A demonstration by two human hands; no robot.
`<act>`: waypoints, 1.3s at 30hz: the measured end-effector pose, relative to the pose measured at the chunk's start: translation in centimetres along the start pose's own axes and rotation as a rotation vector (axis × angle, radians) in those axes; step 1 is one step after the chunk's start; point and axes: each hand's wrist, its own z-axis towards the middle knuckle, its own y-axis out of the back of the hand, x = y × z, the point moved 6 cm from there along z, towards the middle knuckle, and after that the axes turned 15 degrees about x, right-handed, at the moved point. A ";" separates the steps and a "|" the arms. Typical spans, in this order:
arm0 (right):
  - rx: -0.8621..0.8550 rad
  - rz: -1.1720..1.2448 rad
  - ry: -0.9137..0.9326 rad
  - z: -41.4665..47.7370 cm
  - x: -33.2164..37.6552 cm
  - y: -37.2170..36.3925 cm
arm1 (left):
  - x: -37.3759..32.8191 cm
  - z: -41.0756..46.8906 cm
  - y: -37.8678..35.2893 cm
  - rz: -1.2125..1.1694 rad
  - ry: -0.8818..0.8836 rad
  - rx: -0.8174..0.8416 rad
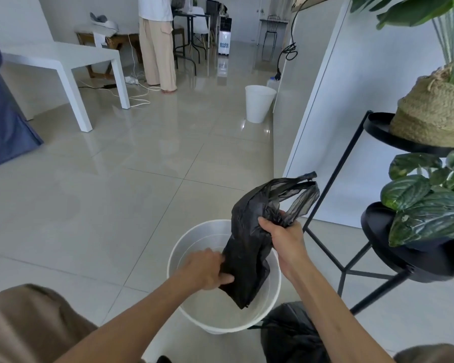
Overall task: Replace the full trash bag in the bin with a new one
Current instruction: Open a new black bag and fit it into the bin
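Ur right hand (286,237) is fisted round the bunched neck of the new black bag (249,247), just under the handles, which stick up and to the right. Ur left hand (207,268) grips the bag's lower left edge w/ curled fingers; the fingertips are hidden behind the plastic. The bag hangs crumpled betw. both hands over the mouth of the white bin (220,328). Its bottom corner points down into the opening, but u can't tell how deep it reaches. The bin's inside shows bare white plastic.

The full bag (286,336) sits on the floor touching or just beside the bin's near right side (can't tell which). It's partly covered by ur right forearm and cut off at the bottom edge, and its top is hard to make out.

Close on the right stands a black plant stand (409,260) w/ leafy plants; a woven basket pot (430,119) sits on its upper tray. One stand leg crosses right behind the bag handles. Further back, a second white bin (258,103) stands at the foot of a white panel (351,100). On the left are a white table (63,56) and blue upholstery (0,121), cut off at the edge. Another person (157,48) stands at the back, head out of frame.
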 end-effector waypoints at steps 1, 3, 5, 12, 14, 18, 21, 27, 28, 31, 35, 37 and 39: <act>-0.009 -0.013 -0.015 -0.1 -0.4 -0.1 | -0.4 -0.7 1.6 -0.138 -0.054 -0.108; -0.001 0.008 -0.046 -0.4 -1.3 -0.5 | -1.0 -2.6 4.2 -0.413 -0.172 -0.315; 0.112 0.075 -0.055 -0.7 -1.8 -1.5 | -1.6 -4.2 5.6 -0.598 -0.276 -0.427; 0.534 -0.040 -0.006 -1.8 -1.2 -4.1 | -1.0 -4.6 5.7 -0.690 -0.295 -0.501; 0.528 -0.092 0.008 -1.9 -1.2 -4.2 | -0.7 -4.6 5.8 -0.691 -0.280 -0.544; 0.505 -0.153 -0.001 -1.8 -1.1 -4.8 | -0.3 -4.8 6.3 -0.666 -0.278 -0.573; 0.331 -0.202 -0.006 -1.2 -0.9 -3.6 | 1.0 -5.2 6.9 -0.677 -0.208 -0.626; -0.032 -0.123 -0.080 -0.5 -1.9 1.7 | 6.2 -6.4 6.9 -0.646 0.030 -0.677; -0.064 -0.108 -0.083 -0.6 -1.9 2.1 | 6.9 -6.5 6.8 -0.642 0.056 -0.684; -0.127 -0.091 -0.085 -0.6 -1.7 2.3 | 8.4 -6.3 6.7 -0.629 0.132 -0.647; -0.164 -0.142 -0.070 -0.2 -1.4 2.1 | 10.0 -5.7 6.5 -0.575 0.202 -0.444; -0.166 -0.186 -0.066 -0.1 -1.4 1.9 | 10.7 -6.0 7.0 -0.556 0.203 -0.384; -0.158 -0.236 -0.069 -0.1 -1.5 1.8 | 11.1 -6.4 8.1 -0.559 0.180 -0.378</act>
